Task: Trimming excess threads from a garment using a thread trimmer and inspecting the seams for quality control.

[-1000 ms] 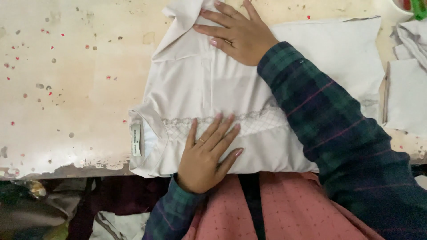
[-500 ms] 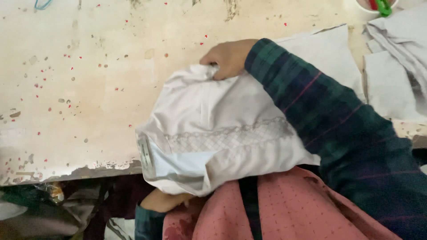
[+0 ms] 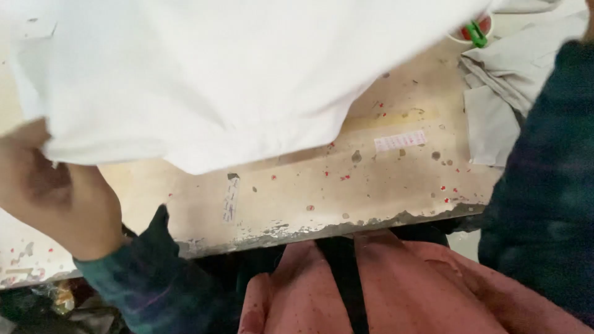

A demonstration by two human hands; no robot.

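Note:
A large white garment is lifted off the table and fills the upper part of the view. My left hand is at the left edge, close to the camera and blurred, gripping the garment's lower left edge. Its dark plaid sleeve runs down to the bottom of the frame. Of my right arm only the dark plaid sleeve shows at the right side. The right hand itself is beyond the top right edge, hidden from view.
The worn beige table has red specks, two small paper labels and a chipped front edge. A pile of pale grey fabric pieces lies at the right. A small cup with a green clip stands at the top right.
The white garment was pressed flat on the table by both hands, then gathered up. Now it is raised toward the camera, baring the table under it.

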